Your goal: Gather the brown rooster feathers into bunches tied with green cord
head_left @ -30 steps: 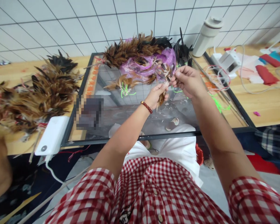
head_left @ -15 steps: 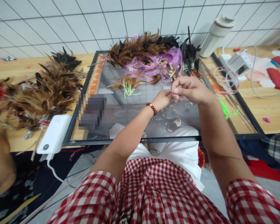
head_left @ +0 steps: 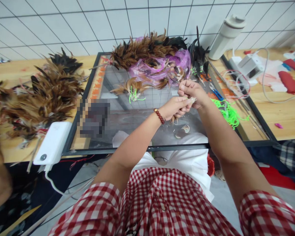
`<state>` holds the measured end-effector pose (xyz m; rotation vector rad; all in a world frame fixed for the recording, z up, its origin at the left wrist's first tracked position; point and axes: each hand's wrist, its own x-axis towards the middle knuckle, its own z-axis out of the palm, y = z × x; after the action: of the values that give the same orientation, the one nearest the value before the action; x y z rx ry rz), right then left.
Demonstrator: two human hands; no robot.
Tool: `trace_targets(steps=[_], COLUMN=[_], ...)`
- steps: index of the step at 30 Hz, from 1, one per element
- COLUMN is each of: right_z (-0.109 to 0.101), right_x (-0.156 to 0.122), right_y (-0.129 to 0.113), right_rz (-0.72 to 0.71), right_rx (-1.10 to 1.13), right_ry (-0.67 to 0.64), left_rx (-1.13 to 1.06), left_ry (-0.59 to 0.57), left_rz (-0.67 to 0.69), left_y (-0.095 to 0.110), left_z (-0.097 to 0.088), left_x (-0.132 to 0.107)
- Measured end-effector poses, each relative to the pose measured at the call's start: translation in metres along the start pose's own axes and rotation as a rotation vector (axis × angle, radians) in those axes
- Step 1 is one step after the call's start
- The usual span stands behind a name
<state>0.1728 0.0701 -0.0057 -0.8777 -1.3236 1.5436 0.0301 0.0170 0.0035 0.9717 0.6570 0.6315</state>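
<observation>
My left hand (head_left: 174, 107), with a red bead bracelet on the wrist, is closed around a small bunch of brown feathers (head_left: 173, 120) whose tips hang below the fingers. My right hand (head_left: 192, 91) is pinched shut just above it, touching the pale quill ends (head_left: 192, 99) of the same bunch. Both hands hover over a black-framed glass panel (head_left: 127, 118). Behind them lie a purple plastic bag (head_left: 159, 67) stuffed with feathers and a small feather bundle tied with green string (head_left: 134, 89).
A big pile of brown and black feathers (head_left: 46, 95) covers the wooden table at left, beside a white power bank (head_left: 52, 142). Neon green string (head_left: 227, 113) lies right of my hands. A white bottle (head_left: 226, 36), a white box with cables (head_left: 250, 65) and red cloth (head_left: 290, 82) sit at right.
My hands dropped lower and nearer to me, away from the purple bag. The left hand turned so the feather tips hang down; the right hand shifted onto the quill ends.
</observation>
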Motion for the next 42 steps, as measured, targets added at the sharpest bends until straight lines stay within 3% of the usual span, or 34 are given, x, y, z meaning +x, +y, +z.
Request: trace_targets(steps=[4,8,11,19,28,31,36,39,42], right_z=[-0.001,0.0,0.004,-0.002,0.01,0.002,-0.013,-0.01,-0.001], right_x=[0.002,0.0,-0.003,0.004,0.003,0.005,0.008,0.006,0.0], right_y=[0.007,0.005,0.003,0.01,0.016,0.019,0.021,0.022,0.021], right_rz=[-0.03,-0.026,-0.074,-0.169,-0.066,-0.152,-0.362,-0.52,-0.58], right_rx=[0.032,0.044,-0.004,-0.102,-0.113,-0.291,-0.693,-0.929,-1.035], right_ry=[0.053,-0.031,-0.039,0.133,0.073,0.059,0.082,0.098,0.067], left_rx=[-0.239,-0.388,-0.4,-0.335,-0.502,-0.452,-0.142,0.039,0.18], left_ry=[0.089,0.17,0.17,0.169,-0.025,0.082,0.406,0.568,0.693], left_rz=[0.1,0.151,0.123,0.08,-0.101,-0.024,0.157,0.211,0.286], left_y=[-0.002,-0.001,-0.001,-0.002,0.011,0.011,0.006,0.002,0.0], left_z=[-0.009,-0.018,-0.019,-0.017,-0.019,-0.021,-0.024,-0.027,-0.039], left_x=[0.006,0.009,0.009,0.008,-0.003,-0.001,0.007,0.013,0.019])
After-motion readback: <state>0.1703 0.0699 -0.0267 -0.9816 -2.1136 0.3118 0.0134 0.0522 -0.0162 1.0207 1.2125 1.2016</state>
